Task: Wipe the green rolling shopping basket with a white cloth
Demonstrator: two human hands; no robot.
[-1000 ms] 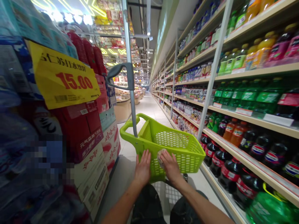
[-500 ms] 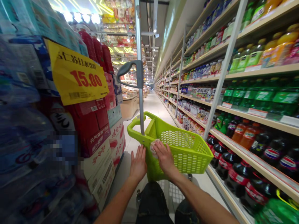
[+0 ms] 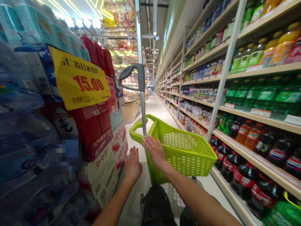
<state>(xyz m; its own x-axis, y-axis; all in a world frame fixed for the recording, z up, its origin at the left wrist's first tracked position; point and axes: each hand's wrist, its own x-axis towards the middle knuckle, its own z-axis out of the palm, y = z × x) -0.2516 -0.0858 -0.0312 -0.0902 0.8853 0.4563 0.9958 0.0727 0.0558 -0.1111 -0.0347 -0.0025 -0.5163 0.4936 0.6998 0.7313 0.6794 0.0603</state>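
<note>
A lime-green shopping basket on wheels [image 3: 199, 161] stands in front of my knees, its side pierced with holes. A grey grip [image 3: 141, 77] sits on the metal pole [image 3: 143, 113] that rises from its left end. My right hand [image 3: 157, 155] presses a crumpled whitish cloth or wipe [image 3: 145, 142] against the green rim at the foot of the pole. The fingers cover part of the cloth. To the left of the basket, my left hand [image 3: 133, 166] hangs in the air, open, with its fingers stretched out and nothing in it.
Shelves of drink bottles [image 3: 258, 94] line the aisle on the right. Stacked drink boxes [image 3: 101, 138] and wrapped bottles rise close on the left, with a yellow price sign [image 3: 82, 80]. A pale tiled floor [image 3: 154, 102] runs ahead between them.
My right hand has slid left with the cloth along the basket to the pole's foot. My left hand has drawn away from the basket, to the left and down.
</note>
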